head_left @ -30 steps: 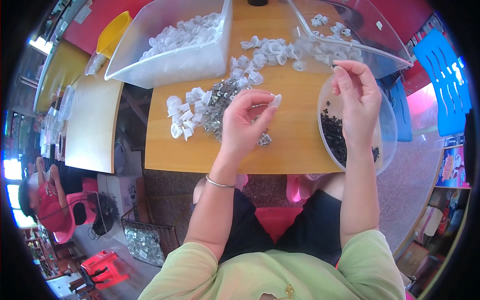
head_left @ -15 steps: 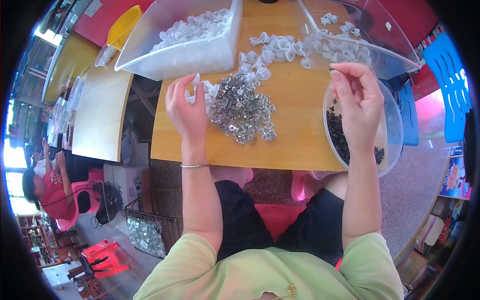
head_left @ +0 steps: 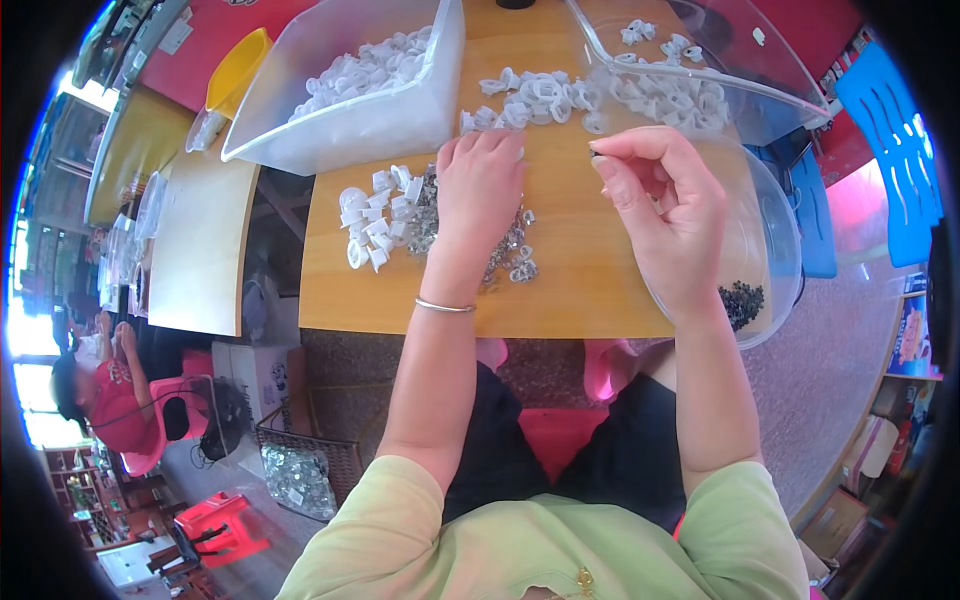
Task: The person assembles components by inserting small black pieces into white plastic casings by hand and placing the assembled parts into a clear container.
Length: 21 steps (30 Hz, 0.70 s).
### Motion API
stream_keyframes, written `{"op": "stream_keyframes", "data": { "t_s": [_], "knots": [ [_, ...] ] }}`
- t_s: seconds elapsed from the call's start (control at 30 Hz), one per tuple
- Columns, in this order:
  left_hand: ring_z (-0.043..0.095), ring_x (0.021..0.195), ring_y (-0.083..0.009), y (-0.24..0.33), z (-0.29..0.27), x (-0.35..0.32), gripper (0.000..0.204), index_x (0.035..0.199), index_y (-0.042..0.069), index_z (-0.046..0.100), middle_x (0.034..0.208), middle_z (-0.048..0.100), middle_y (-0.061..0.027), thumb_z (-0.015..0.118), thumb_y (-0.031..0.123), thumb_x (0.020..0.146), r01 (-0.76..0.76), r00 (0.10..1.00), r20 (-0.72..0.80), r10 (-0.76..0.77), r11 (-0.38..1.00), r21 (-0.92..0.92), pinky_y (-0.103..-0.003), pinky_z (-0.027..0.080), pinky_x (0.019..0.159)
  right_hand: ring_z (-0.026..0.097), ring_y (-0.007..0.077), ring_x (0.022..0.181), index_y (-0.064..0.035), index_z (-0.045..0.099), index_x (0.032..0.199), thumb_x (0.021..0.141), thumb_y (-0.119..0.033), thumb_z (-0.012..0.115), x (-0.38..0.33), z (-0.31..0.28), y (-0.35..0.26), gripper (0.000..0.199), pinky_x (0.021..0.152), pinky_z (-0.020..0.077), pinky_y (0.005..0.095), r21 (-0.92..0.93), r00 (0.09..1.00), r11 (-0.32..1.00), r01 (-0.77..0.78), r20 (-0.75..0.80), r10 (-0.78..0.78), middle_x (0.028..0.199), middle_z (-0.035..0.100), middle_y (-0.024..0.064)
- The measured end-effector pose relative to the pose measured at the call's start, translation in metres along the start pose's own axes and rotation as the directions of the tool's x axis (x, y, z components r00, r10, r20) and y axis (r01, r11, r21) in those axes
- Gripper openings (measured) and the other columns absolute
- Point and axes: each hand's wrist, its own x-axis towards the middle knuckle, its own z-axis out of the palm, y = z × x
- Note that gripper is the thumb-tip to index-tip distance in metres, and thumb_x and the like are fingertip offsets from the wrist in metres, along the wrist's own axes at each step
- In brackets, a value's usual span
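Note:
My left hand (head_left: 480, 190) is back up over the pile of small shiny metal pieces (head_left: 508, 258), its fingers bent down toward the white plastic parts beyond; their tips are mostly hidden. A loose group of white plastic caps (head_left: 378, 222) lies left of the pile. My right hand (head_left: 675, 215) is raised over the table, thumb and forefinger pinched on a small dark piece (head_left: 594, 150). Beneath and right of it stands a round clear tub (head_left: 783, 215) with small black pieces (head_left: 742, 305) in it, partly covered by my forearm.
A large white bin (head_left: 345, 135) full of white parts stands at the far left of the table. Several white ring-like parts (head_left: 543, 95) are scattered at the back. A clear bin (head_left: 700, 80) is at far right. Another person (head_left: 115, 385) sits at the left.
My left hand has moved right from the white caps to over the metal pile. My right hand has moved left, away from the tub, with its fingertips still pinched.

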Motion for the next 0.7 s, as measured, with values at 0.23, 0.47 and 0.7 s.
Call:
{"op": "stream_keyframes", "data": {
  "t_s": [0.23,0.47,0.7],
  "knots": [
    [0.054,0.094,-0.0280,0.001,0.010,0.000,0.021,0.088,0.006,0.063,0.093,0.060,-0.0090,0.063,0.001,0.068,-0.017,0.999,0.051,0.020,0.999,-0.042,-0.041,0.039,0.087,0.056,0.0063,0.065,-0.0011,0.061,0.087,0.079,0.001,0.063,0.002,-0.003,0.001,0.008,0.058,0.0451,0.0183,-0.007,1.000,1.000,-0.009,-0.008,0.009,0.081,0.058,0.0026],
    [0.053,0.089,-0.0327,-0.006,0.016,-0.004,0.021,0.085,0.004,0.062,0.085,0.057,-0.0124,0.063,-0.002,0.065,0.014,0.999,-0.028,-0.018,0.991,-0.130,-0.042,0.040,0.086,0.055,0.0048,0.066,-0.0002,0.060,0.087,0.080,0.001,0.062,0.003,-0.001,0.003,0.007,0.059,0.0438,0.0172,-0.019,1.000,1.000,-0.001,-0.006,0.001,0.082,0.059,0.0020],
    [0.058,0.093,-0.0135,0.018,-0.019,0.005,0.010,0.095,0.000,0.058,0.105,0.059,-0.0090,0.055,0.002,0.085,0.175,0.951,0.067,-0.303,0.345,-0.922,-0.026,0.049,0.078,0.054,0.0039,0.067,-0.0003,0.060,0.087,0.080,0.001,0.062,0.003,0.000,0.000,0.008,0.059,0.0439,0.0170,-0.015,0.999,0.999,-0.046,0.001,0.046,0.080,0.059,0.0004]
  ]
}}
